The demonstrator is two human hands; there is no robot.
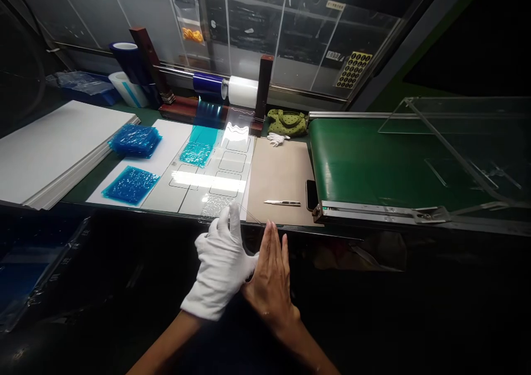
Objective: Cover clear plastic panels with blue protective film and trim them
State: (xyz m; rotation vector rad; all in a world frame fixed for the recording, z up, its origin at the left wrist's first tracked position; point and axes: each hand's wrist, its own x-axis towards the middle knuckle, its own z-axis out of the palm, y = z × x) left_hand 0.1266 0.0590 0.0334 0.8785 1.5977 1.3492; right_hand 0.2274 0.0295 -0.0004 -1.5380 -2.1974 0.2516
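A thin clear sheet (pixel 251 228) is faintly visible between the two hands, just in front of the bench's front edge; its full outline cannot be made out. The gloved left hand (pixel 224 264) has its fingers extended, thumb spread toward the bare right hand (pixel 271 278). The right fingers are straight and close together. Whether either hand grips the sheet cannot be told.

Beyond the left fingertips, a piece of clear film (pixel 218 204) lies at the front of a white template (pixel 166 189) marked with rounded rectangles. A teal film strip (pixel 194 152) lies farther back — below the blue roll (pixel 207 86), which shares a rod with the clear roll (pixel 243 91). Left of the template: two blue film stacks (pixel 131 185). Right: a brown board (pixel 280 170) bearing a slender metal tool (pixel 282 203) — then a phone (pixel 311 195) and the green conveyor belt (pixel 365 159).
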